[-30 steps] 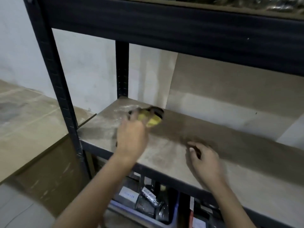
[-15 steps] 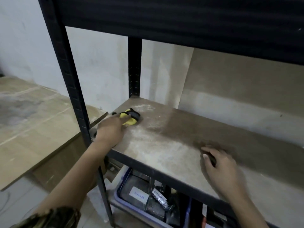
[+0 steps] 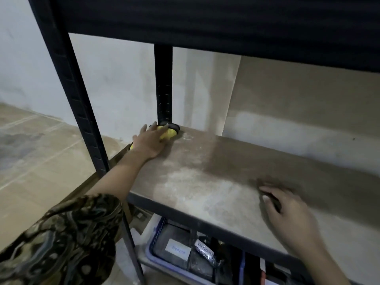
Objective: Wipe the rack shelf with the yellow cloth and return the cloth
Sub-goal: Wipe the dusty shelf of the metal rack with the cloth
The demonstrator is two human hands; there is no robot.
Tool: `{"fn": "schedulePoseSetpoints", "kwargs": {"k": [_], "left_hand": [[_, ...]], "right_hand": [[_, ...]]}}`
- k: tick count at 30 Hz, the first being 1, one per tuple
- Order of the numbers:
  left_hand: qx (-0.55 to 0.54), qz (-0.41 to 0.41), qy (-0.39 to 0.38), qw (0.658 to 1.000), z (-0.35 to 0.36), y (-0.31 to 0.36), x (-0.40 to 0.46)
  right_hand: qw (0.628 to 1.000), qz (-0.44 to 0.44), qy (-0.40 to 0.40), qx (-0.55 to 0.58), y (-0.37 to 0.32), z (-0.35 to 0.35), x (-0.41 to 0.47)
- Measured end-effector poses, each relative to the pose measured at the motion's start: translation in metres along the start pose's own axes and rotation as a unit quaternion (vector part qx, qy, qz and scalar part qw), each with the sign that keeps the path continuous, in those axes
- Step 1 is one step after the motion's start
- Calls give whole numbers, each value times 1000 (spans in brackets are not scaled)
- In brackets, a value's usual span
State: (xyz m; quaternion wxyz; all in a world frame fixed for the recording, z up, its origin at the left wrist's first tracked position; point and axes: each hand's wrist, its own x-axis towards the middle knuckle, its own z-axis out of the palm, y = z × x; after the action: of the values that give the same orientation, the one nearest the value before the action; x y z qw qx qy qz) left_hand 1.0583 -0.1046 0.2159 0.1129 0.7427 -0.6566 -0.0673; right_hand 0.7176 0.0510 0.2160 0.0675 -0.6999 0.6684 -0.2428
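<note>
One risk: the left hand (image 3: 151,141), pressing the cloth (image 3: 167,134) into the shelf (image 3: 205,182) corner, may snag it on the post (image 3: 163,87); the right hand (image 3: 287,214) rests flat, empty.

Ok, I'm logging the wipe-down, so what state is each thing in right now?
yellow cloth: bunched, pressed on the shelf's far left corner beside the rear post.
left hand: fingers straight, pressing the cloth.
right hand: resting flat on the shelf, holding nothing.
rack shelf: dusty, pale streaks near the front.
blue basket: below the shelf, filled with packets.
</note>
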Motion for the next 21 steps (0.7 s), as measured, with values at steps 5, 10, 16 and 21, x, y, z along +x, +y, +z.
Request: {"fn": "schedulePoseSetpoints", "kwargs": {"k": [5, 10, 16, 21], "left_hand": [[-20, 16, 103, 994, 4, 7, 6], [-29, 138, 68, 988, 13, 49, -36], [-46, 107, 151, 982, -9, 41, -1], [-34, 109, 72, 991, 6, 8, 36]], "right_hand": [[1000, 2, 3, -14, 0, 2, 2], [1000, 6, 13, -22, 0, 3, 2], [1000, 8, 23, -1, 0, 4, 5], [1000, 7, 27, 1, 2, 5, 5]]}}
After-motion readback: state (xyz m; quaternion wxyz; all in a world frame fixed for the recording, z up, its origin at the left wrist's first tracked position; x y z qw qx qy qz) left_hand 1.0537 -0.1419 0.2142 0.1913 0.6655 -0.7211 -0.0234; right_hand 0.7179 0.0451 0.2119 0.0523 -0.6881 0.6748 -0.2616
